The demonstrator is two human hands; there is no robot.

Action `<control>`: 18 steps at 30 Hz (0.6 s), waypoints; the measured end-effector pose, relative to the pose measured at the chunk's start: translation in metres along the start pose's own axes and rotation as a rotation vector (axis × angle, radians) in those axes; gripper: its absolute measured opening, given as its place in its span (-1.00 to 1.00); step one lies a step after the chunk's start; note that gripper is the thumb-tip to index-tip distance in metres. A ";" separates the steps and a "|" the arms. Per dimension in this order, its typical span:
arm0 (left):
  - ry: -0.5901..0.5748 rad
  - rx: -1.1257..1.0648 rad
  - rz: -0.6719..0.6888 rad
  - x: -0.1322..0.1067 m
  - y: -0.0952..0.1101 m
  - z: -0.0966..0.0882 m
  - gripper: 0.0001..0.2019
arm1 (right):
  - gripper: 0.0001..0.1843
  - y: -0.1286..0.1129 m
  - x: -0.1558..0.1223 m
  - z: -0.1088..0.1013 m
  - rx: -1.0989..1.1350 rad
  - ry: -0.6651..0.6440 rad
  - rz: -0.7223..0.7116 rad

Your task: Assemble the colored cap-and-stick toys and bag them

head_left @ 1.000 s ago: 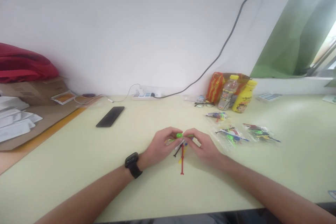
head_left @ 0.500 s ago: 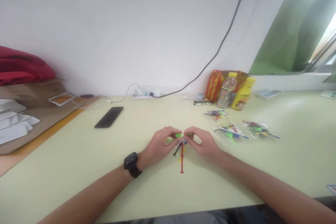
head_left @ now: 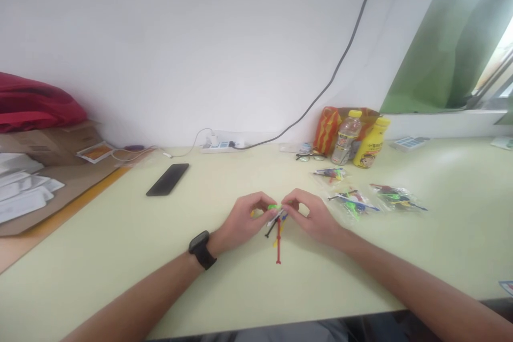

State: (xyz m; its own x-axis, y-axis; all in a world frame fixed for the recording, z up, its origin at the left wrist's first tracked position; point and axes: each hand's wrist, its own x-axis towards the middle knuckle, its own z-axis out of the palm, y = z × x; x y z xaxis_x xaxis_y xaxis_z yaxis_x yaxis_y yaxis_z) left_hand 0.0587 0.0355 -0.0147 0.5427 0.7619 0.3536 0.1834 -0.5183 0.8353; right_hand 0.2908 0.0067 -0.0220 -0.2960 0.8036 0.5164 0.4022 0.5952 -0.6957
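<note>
My left hand (head_left: pixel 249 219), with a black watch on its wrist, pinches a small bright green plastic piece (head_left: pixel 272 207) between thumb and fingertips. Close against it, my right hand (head_left: pixel 308 214) has thumb and forefinger pressed together; what lies in that pinch is too small to make out. Below the fingertips spread thin plastic parts: a red rod (head_left: pixel 279 243) with a forked end, a black rod (head_left: pixel 271 228), a white piece (head_left: pixel 274 219) and a partly hidden yellow piece (head_left: pixel 275 243). A bit of blue shows beside the right thumb.
Clear bags of coloured plastic parts (head_left: pixel 355 204) lie to the right, with more bagged parts (head_left: pixel 398 197) beyond. Behind them stand a clear bottle (head_left: pixel 347 136), a yellow bottle (head_left: pixel 371 144) and eyeglasses (head_left: pixel 310 156). A black phone (head_left: pixel 168 179) lies left, near a cardboard box (head_left: pixel 52 144).
My right hand has tilted slightly and its fingertips have shifted a little at the pinch. The green piece is now more covered by the fingers. The loose rods stay about where they were.
</note>
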 end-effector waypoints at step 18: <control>0.401 -0.024 -0.162 0.021 -0.045 -0.049 -0.66 | -0.77 0.034 -0.001 -0.007 -0.224 -0.228 0.016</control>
State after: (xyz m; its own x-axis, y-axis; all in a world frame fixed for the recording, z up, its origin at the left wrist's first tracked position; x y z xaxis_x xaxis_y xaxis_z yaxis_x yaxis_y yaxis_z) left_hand 0.0217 0.0943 -0.0240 0.1461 0.9257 0.3488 0.2179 -0.3740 0.9014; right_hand 0.3106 0.0258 -0.0428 -0.4647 0.8075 0.3634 0.5818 0.5878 -0.5621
